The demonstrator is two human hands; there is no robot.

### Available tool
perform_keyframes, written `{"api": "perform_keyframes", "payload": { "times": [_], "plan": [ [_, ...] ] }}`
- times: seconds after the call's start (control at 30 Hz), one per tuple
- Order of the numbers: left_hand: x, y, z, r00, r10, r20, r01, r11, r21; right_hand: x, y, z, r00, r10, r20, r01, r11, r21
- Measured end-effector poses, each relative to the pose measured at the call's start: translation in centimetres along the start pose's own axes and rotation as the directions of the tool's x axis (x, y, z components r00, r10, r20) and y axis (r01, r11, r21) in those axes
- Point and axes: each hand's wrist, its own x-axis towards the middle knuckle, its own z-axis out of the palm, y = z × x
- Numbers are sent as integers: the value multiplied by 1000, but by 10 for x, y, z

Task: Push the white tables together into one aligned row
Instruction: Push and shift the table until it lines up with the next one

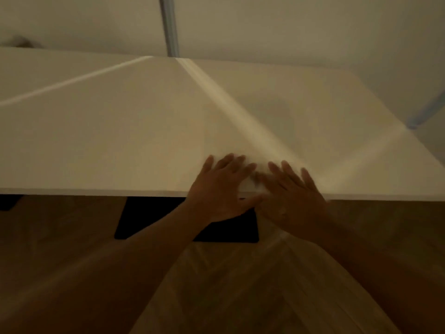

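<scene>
The frame is dim and motion-blurred. A white table [108,145] fills the middle of the view, and a second white table [337,131] lies to its right; a pale blurred streak marks the line between them. A further white table top [48,68] shows at the far left behind a thin bright seam. My left hand [221,189] and my right hand [291,194] rest side by side, fingers spread, over the near edge where the two tables meet. Neither hand holds anything.
A black table base [154,218] sits on the wooden floor [72,261] under the near edge. A grey vertical pole [169,25] stands against the pale wall behind. A blue slanted bar [426,109] shows at the right edge.
</scene>
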Motion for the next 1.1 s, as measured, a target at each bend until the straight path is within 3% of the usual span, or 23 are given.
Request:
{"api": "perform_keyframes", "payload": {
  "times": [0.07, 0.23, 0.47, 0.73, 0.97, 1.1],
  "plan": [
    [-47, -68, -11, 999, -35, -25, 36, 998, 57, 33, -61, -1, 996, -94, 12, 93, 995, 48],
    [-132, -206, -54, 959, -273, 74, 257, 950, 178, 118, -215, -5, 942, -331, -56, 335, 938, 86],
    [-202, -318, -76, 966, -237, 104, 213, 956, 200, 187, -333, 3, 892, -451, -28, 451, 892, 35],
    [-208, -358, -69, 985, -169, 27, 158, 957, 242, 208, -360, 14, 958, -282, 49, 286, 944, -161],
    [-209, -359, -68, 988, -156, 1, 152, 960, 234, 209, -362, 10, 961, -266, 71, 272, 958, -95],
    [-208, -360, -71, 986, -168, -6, 164, 957, 237, 208, -357, 10, 969, -246, 10, 246, 969, -2]
  ]
}}
